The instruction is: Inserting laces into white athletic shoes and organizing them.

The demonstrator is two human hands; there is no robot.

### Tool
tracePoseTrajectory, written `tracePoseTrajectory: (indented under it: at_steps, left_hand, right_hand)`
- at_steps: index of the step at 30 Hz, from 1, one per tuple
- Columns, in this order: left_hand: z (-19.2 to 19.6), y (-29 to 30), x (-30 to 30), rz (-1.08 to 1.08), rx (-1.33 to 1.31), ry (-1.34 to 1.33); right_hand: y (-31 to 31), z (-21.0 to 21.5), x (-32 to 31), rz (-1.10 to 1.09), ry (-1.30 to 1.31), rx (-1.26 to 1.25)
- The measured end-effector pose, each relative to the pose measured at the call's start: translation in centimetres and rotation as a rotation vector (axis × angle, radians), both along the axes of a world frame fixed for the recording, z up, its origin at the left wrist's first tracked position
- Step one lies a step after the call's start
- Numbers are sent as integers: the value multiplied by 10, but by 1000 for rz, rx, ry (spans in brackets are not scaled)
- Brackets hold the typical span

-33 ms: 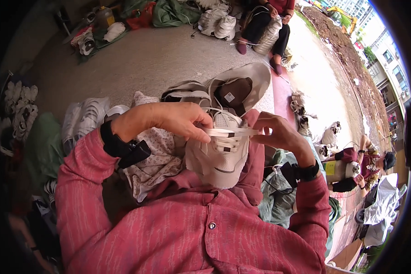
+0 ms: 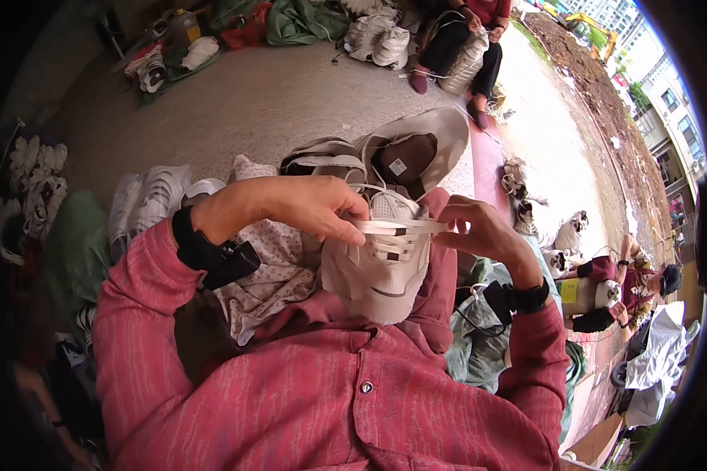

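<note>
A beige-white shoe upper (image 2: 369, 282) lies on my lap with its toe towards me. Flat white shoelace (image 2: 401, 226) strands run across its eyelets and are drawn out straight between my hands. My left hand (image 2: 322, 210) pinches the lace with thumb and fingers at the upper's left side. On the opposite side, my right hand (image 2: 479, 224) has its thumb and fingers closed on the lace. Just beyond the upper sit a large beige shoe piece (image 2: 450, 145) with a brown inside and a darker shoe upper (image 2: 322, 149).
Patterned cloth (image 2: 255, 286) lies left of my lap, beside plastic-wrapped white shoes (image 2: 153, 196). Green sacking (image 2: 479, 345) is on the right. One person (image 2: 471, 55) sits ahead handling shoes; another person (image 2: 636, 282) sits at the right among shoe bundles. More uppers (image 2: 377, 39) are piled far off.
</note>
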State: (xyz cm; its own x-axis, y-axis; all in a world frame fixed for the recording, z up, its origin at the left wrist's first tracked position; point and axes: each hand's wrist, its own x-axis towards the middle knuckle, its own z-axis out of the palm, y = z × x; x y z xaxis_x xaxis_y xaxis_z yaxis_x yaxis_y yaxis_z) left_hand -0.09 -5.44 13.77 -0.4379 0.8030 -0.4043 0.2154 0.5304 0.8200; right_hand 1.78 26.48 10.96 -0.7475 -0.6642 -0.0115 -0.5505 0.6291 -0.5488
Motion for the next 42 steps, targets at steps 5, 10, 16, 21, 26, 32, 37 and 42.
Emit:
tracePoseTrajectory:
  at_steps: [5,10,16,21,26,32,37,42]
  left_hand:
    - [10,4,27,-15,18,290]
    - [5,-6,32,18,119,169]
    - [-41,-37,-7,445,409,57]
    - [-84,-53,-9,382,232,230]
    - [-105,-35,1,254,162,465]
    - [-110,-44,0,228,174,502]
    - [-102,-35,6,306,32,470]
    - [-97,-15,9,531,59,617]
  right_hand:
    - [-11,-18,21,-78,-135,-85]
    - [-6,-34,42,-149,-346,-434]
    - [-18,-18,49,-479,-501,-621]
    - [-84,18,82,146,376,-5]
    - [-103,11,87,351,343,215]
    - [-85,32,74,173,536,295]
    - [-92,42,67,71,646,493]
    - [-79,35,56,57,620,428]
